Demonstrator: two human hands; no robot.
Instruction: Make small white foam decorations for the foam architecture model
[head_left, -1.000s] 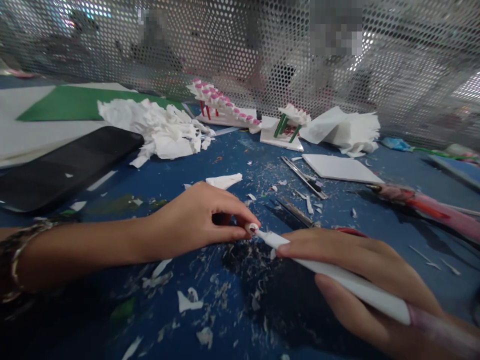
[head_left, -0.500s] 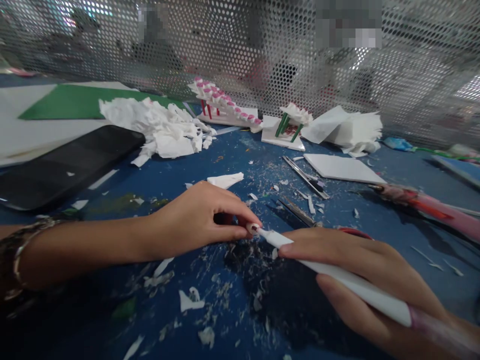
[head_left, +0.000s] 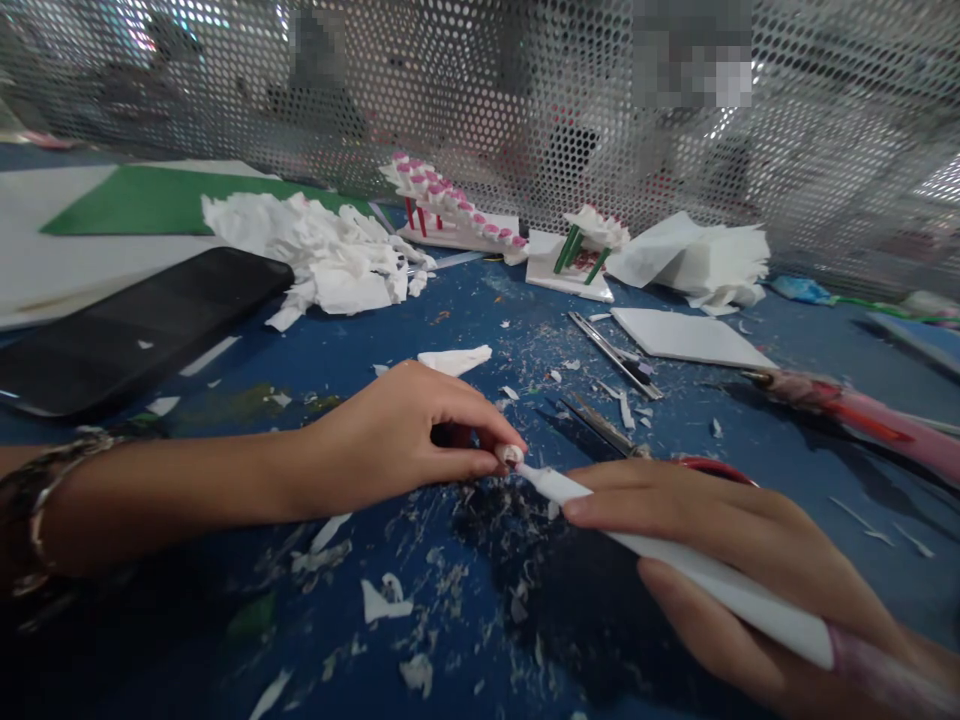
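Note:
Thumb and fingertips of my left hand pinch a tiny white piece with a dark reddish spot on its open end. My right hand grips a white pen with a purplish rear end, held low and slanted. The pen's narrow tip points at the piece and is at or right beside it; whether they touch I cannot tell. Scissors with a red handle lie partly hidden behind my right hand. Beyond my left hand is a white scrap.
Paper scraps litter the blue table. A black phone and crumpled tissue lie left. Farther back stand a pink-dotted model and a green-posted one. Metal tweezers, a white board and a pink tool lie right.
The pen tip and the small white piece have shifted very slightly against each other. The whole view has moved a little; both hands keep their grips.

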